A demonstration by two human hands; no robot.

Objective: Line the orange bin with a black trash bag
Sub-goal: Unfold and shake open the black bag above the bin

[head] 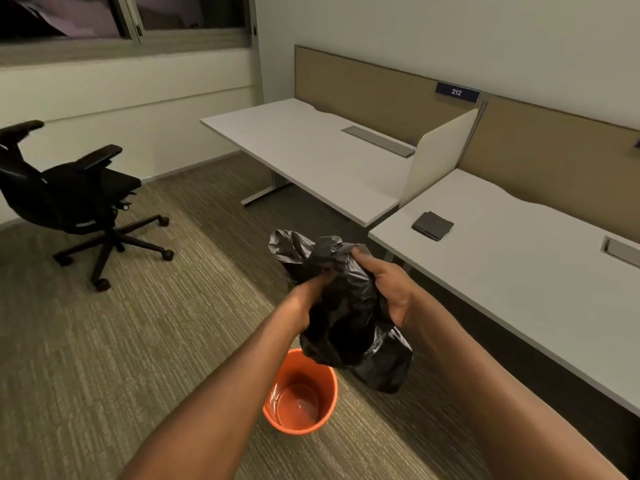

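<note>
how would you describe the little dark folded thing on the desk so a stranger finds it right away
Start at the nearer white desk, on the person's right past the low white divider panel. Near its front corner lies a flat dark grey folded square. It is the only loose item on either desktop, unlike the metal cable hatches set into the surface.

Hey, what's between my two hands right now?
In the head view, the crumpled black trash bag fills the gap between the left hand and right hand, both gripping it above the orange bin.

White "212" on dark nameplate point(457, 92) atop tan desk partition point(374, 91).
</note>
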